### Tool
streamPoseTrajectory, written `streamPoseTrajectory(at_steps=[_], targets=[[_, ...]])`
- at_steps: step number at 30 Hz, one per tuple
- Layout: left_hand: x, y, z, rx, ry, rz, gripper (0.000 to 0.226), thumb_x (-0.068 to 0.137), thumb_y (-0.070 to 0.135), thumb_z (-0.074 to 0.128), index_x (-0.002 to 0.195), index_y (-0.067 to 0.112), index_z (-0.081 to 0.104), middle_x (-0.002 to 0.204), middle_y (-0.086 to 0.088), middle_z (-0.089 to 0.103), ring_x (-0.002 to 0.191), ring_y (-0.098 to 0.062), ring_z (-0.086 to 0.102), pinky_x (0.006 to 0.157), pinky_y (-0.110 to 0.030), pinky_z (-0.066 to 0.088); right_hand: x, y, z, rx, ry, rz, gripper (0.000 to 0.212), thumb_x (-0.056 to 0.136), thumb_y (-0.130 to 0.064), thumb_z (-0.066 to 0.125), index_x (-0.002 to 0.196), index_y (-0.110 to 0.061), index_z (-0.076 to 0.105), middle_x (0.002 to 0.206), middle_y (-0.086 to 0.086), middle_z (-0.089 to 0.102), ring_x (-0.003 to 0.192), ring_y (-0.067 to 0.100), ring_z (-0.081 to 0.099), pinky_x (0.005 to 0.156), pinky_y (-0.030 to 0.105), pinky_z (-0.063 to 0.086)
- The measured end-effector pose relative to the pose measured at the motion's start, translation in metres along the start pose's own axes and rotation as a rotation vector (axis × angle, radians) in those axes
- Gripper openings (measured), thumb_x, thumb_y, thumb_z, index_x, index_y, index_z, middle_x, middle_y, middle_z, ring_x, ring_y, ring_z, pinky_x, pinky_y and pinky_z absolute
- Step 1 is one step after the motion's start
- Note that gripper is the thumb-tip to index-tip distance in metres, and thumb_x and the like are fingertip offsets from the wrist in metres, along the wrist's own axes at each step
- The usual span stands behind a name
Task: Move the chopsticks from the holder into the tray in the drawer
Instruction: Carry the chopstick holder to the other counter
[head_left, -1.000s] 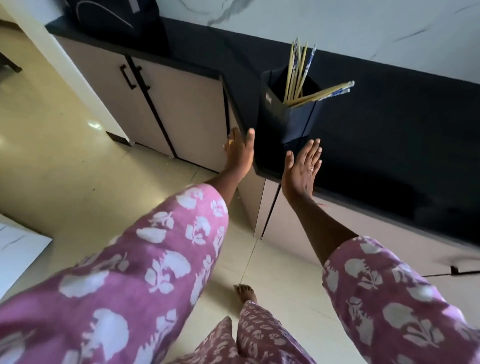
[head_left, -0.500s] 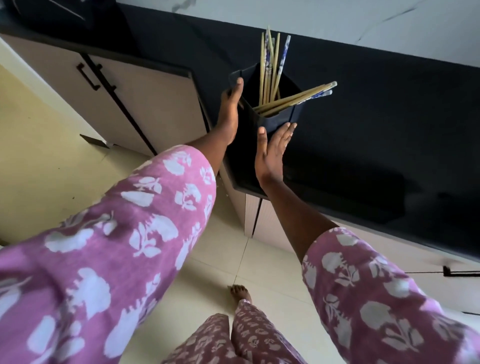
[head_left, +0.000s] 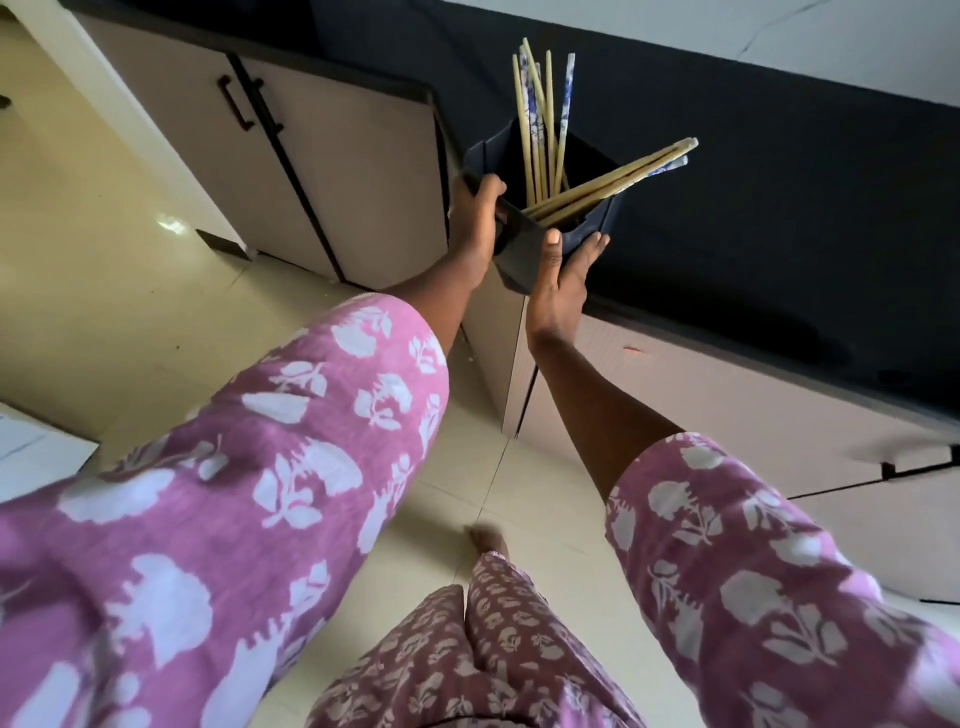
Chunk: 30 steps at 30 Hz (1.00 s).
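Observation:
A dark square holder (head_left: 524, 254) stands at the corner of the black counter (head_left: 779, 218). Several wooden chopsticks (head_left: 540, 130) with blue-patterned tops stick out of it, some upright, some leaning right. My left hand (head_left: 475, 223) grips the holder's left rim, thumb over the edge. My right hand (head_left: 558, 280) clasps its near right corner, thumb on the front face and fingers round the right side. No open drawer or tray is in view.
Beige cabinet doors with black handles (head_left: 244, 104) run below the counter on the left. Closed drawer fronts (head_left: 727, 405) lie under the counter on the right. Pale floor tiles (head_left: 104, 260) and my bare foot (head_left: 488, 540) are below.
Both hands rose from below the counter edge to the holder. The left hand now curls over its rim and the right hand wraps its corner.

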<state>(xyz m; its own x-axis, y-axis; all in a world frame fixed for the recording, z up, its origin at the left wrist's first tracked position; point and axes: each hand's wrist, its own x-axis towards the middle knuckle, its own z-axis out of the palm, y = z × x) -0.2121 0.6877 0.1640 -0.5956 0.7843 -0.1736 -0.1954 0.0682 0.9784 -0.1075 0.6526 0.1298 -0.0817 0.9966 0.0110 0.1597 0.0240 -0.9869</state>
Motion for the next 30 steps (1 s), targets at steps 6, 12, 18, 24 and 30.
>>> streamPoseTrajectory(at_steps=[6,12,18,24,30], targets=[[-0.1,-0.013,-0.049,-0.022,0.056,0.009,0.018,0.089,0.014,0.047,0.105,0.009,0.042,0.081,-0.001,0.049,0.073,-0.015,0.047,0.069,-0.032,0.04,-0.091,0.008,-0.014,-0.002,-0.029,-0.006,0.069,0.098,-0.048,0.026,0.15,-0.011,-0.001,0.16,0.008,0.0,0.148,0.022,0.001,0.12,0.035,0.005],[-0.195,-0.054,-0.099,-0.029,0.203,-0.015,0.021,0.089,0.007,0.048,0.108,0.003,0.042,0.082,-0.001,0.05,0.063,-0.009,0.046,0.043,-0.006,0.038,-0.182,0.028,-0.026,-0.011,-0.06,0.112,0.064,0.099,-0.05,0.026,0.15,-0.013,0.013,0.156,0.013,0.021,0.144,0.029,0.021,0.115,0.038,0.018],[-0.287,-0.108,-0.139,-0.079,0.374,-0.06,0.039,0.087,-0.004,0.047,0.125,-0.006,0.036,0.098,-0.015,0.054,0.05,-0.008,0.054,0.043,-0.011,0.042,-0.252,0.056,-0.045,-0.068,-0.123,0.19,0.044,0.098,-0.026,0.035,0.139,-0.011,0.042,0.136,0.018,0.052,0.124,0.029,0.047,0.096,0.027,0.033],[-0.398,-0.167,-0.167,-0.206,0.661,-0.143,0.056,0.08,0.002,0.049,0.134,0.008,0.037,0.12,-0.024,0.055,0.078,-0.018,0.067,0.061,-0.035,0.055,-0.323,0.085,-0.066,-0.185,-0.421,0.133,0.036,0.095,-0.011,0.036,0.121,0.003,0.056,0.109,0.021,0.063,0.101,0.03,0.056,0.08,0.027,0.04],[-0.515,-0.215,-0.183,-0.328,1.04,-0.27,0.053,0.082,0.001,0.05,0.133,0.007,0.036,0.129,-0.02,0.052,0.115,-0.041,0.053,0.096,-0.057,0.046,-0.404,0.112,-0.085,-0.277,-0.852,0.141,0.013,0.089,-0.013,0.036,0.086,-0.01,0.048,0.07,0.002,0.049,0.078,0.023,0.042,0.064,0.033,0.034]])
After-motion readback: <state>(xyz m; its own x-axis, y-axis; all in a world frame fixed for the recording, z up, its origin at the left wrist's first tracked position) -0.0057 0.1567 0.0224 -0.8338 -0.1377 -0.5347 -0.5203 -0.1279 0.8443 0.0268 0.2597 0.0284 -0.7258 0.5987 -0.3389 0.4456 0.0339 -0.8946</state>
